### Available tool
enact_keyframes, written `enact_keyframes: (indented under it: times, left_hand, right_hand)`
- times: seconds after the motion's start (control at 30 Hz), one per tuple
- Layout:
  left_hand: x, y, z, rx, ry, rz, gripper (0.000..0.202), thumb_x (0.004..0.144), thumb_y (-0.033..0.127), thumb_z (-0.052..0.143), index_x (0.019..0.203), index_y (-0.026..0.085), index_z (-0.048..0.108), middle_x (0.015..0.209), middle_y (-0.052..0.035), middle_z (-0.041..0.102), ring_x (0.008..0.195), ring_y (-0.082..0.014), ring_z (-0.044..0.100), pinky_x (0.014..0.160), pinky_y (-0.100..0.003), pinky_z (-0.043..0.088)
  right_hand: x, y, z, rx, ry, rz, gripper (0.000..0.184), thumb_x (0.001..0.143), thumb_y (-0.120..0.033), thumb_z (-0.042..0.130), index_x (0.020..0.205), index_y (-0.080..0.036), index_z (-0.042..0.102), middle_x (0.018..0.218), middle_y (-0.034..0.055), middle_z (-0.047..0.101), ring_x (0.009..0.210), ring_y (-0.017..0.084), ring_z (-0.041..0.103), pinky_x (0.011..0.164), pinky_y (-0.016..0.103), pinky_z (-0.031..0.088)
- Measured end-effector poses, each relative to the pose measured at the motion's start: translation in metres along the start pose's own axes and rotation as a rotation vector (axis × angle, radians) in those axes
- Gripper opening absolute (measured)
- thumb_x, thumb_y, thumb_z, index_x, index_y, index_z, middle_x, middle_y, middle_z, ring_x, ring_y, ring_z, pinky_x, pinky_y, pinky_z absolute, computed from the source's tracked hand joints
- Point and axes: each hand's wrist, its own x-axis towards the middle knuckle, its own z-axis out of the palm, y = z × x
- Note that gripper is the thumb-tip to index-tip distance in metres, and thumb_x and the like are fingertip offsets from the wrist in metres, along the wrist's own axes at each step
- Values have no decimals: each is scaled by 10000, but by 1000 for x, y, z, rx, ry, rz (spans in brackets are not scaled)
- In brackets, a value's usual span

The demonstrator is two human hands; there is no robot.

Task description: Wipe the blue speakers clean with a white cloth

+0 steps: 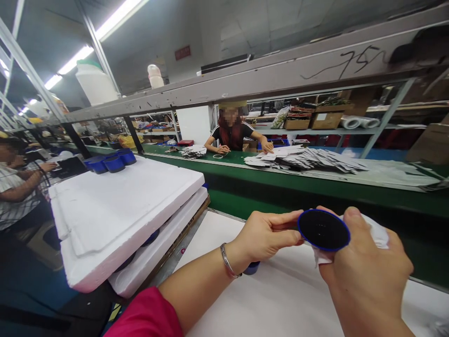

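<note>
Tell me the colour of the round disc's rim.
The disc's rim is bright blue; head view.

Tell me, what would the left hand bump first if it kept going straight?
Probably the round black disc with a blue rim in the right hand; the left hand looks almost touching it.

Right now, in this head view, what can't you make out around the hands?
Head view:
- Back of the blue-rimmed black disc: turned away, hidden by the disc itself.
- White cloth: mostly hidden by the right hand and the disc.
- Blue object: mostly hidden by the left hand.
</note>
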Motion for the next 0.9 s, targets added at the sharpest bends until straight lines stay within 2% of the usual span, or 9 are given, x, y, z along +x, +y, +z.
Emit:
enact_keyframes:
  times: [0.13, 0.27, 0.4, 0.53, 0.73, 0.8, 0.9]
  left_hand:
    - [0, -1, 1, 6, 7, 17, 1068, 434, 452, 1221, 1409, 191, 873, 1409, -173, 842, 1533, -519, 661, 1345, -635, 533]
    - [-2, 0, 1, 19, 36, -8, 1072, 451, 505, 1210, 1411, 173, 869, 1424, -174, 836, 1478, -514, 699, 1343, -648, 537]
    - [-3, 2, 2, 38, 45, -11, 1045, 495, 525, 1199, 1419, 171, 862, 1394, -153, 851, 1425, -487, 736, 1328, -636, 565]
    - [-4, 2, 3, 45, 28, 21, 1085, 465, 488, 1210, 1436, 160, 852, 1403, -170, 845, 1488, -498, 697, 1342, -604, 549]
    - [-4, 3, -1, 103, 32, 14, 1080, 589, 606, 1156, 1482, 101, 820, 1455, -197, 820, 1433, -506, 720, 1317, -622, 567]
    - [-2, 6, -4, 133, -3, 44, 1082, 607, 605, 1150, 1515, 123, 811, 1466, -197, 819, 1454, -491, 718, 1323, -624, 560]
    - [1, 11, -10, 333, -95, 131, 1228, 520, 415, 1205, 1640, 248, 729, 1626, -184, 732, 1579, -471, 642, 1382, -624, 492]
  right_hand:
    - [0, 1, 0, 4, 17, -25, 743, 440, -507, 853, 1111, -267, 643, 1196, 165, 830, 922, 403, 804, 330, 294, 439]
    - [-2, 2, -1, -2, 1, -14, 744, 451, -502, 861, 1119, -272, 627, 1163, 146, 841, 845, 370, 786, 329, 298, 439]
    - [-1, 3, -2, -3, -13, -8, 757, 443, -489, 875, 1124, -264, 633, 1151, 148, 841, 853, 376, 792, 341, 305, 461]
    - [1, 3, -2, 6, -4, -11, 714, 473, -471, 882, 1112, -255, 651, 1169, 149, 837, 863, 374, 799, 334, 284, 438]
    - [-2, -1, 0, 12, -5, 36, 634, 576, -412, 889, 1142, -264, 642, 1152, 117, 839, 822, 333, 790, 363, 287, 490]
    - [-2, 0, -1, 17, -6, 61, 577, 639, -388, 884, 1150, -264, 645, 1128, 100, 833, 855, 316, 795, 404, 270, 514]
    - [1, 2, -1, 3, -51, 128, 457, 734, -351, 879, 1120, -237, 662, 967, 66, 782, 739, 259, 743, 433, 251, 515]
